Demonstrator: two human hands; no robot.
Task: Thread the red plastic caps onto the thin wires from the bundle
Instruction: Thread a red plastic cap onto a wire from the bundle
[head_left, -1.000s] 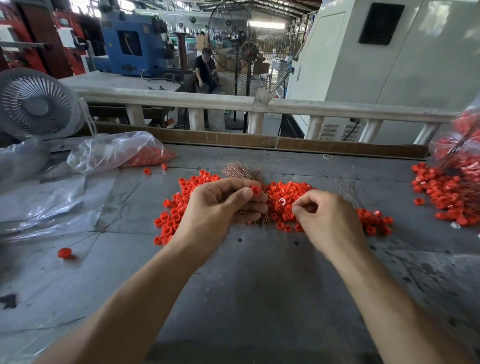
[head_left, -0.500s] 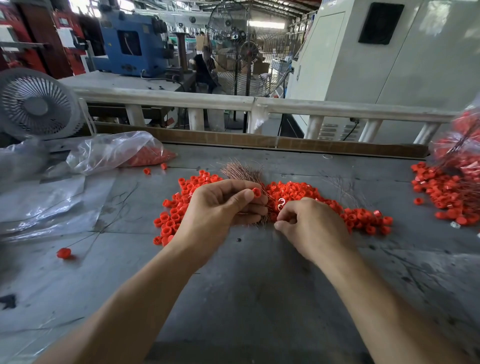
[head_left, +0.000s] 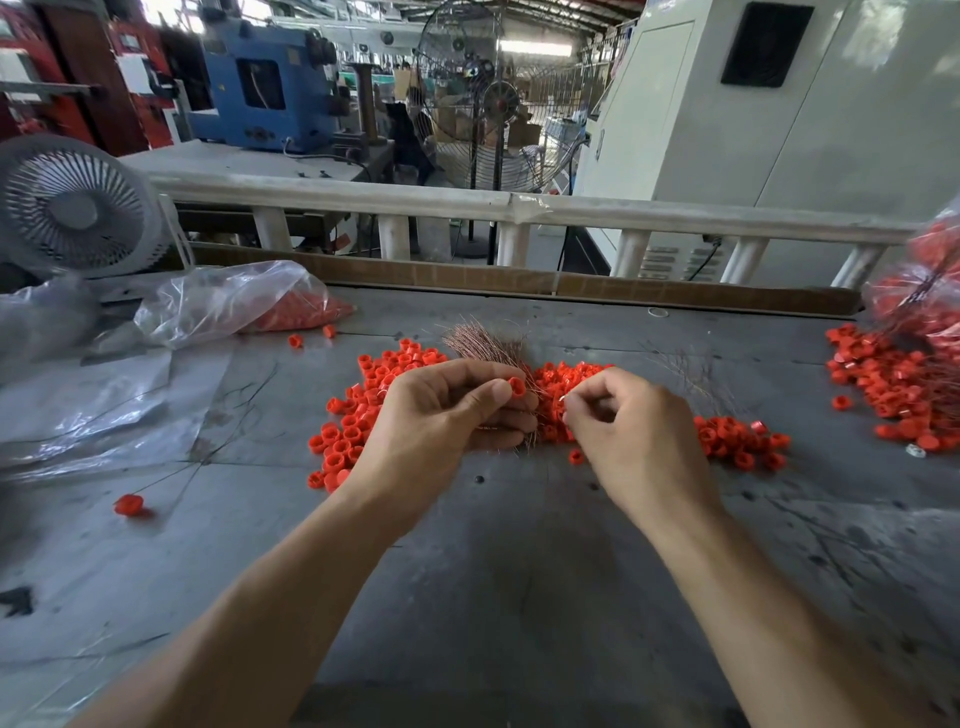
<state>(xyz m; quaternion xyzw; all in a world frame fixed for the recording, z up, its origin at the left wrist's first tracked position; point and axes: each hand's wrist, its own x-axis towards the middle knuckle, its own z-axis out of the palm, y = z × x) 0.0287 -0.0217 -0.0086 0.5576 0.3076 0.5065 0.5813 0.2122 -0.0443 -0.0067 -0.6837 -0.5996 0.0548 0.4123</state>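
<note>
My left hand (head_left: 447, 415) grips a bundle of thin coppery wires (head_left: 488, 345) that fans out beyond my fingers, and its thumb and forefinger pinch one red cap (head_left: 516, 386). My right hand (head_left: 639, 431) sits just right of it with fingertips pinched together near the cap; whatever it pinches is too thin to make out, likely a single wire. Both hands hover over a heap of loose red caps (head_left: 363, 410) spread on the grey table (head_left: 493, 571).
A clear plastic bag with red caps (head_left: 234, 301) lies at the back left near a small white fan (head_left: 72, 208). At the right edge another pile of caps with wires (head_left: 893, 384) spills from a bag. One wired cap (head_left: 129, 504) lies at the left.
My right hand came in from the right over the cap heap toward my left hand, then lifted slightly with its fingertips pinched. My left hand kept its grip and barely moved.
</note>
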